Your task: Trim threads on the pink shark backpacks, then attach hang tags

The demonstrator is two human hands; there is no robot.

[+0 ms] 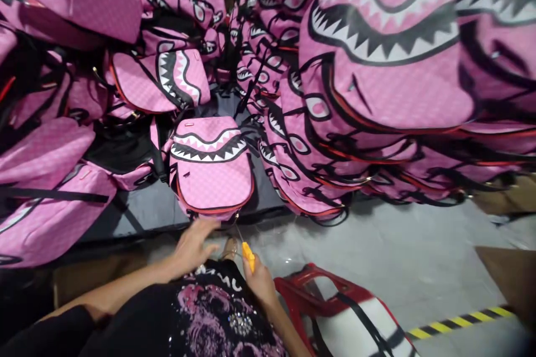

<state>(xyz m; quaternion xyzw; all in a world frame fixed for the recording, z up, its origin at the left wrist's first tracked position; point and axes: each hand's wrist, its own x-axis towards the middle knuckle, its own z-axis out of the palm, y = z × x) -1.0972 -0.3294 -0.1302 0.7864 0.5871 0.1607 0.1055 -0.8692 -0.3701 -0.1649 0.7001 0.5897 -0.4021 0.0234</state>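
A pink checked backpack [215, 181] with a shark-mouth print lies in front of me, its lower end at the edge of the grey surface. My left hand [193, 248] is by that lower end, fingers apart, holding nothing; whether it touches the bag is unclear. Lower right, my right hand [260, 280] is closed around a small yellow-handled tool [248, 256]. A thin line runs up from the tool toward a small metal piece [237, 216] at the bag's bottom. Blur hides whether that line is thread or part of the tool.
Stacked pink backpacks [389, 78] rise on the right, and more pink bags [46, 206] lie on the left. The grey surface [144, 206] shows between them. A red-framed seat [310, 284] stands on the floor at lower right, near yellow-black tape [460, 321] and brown cardboard [508, 276].
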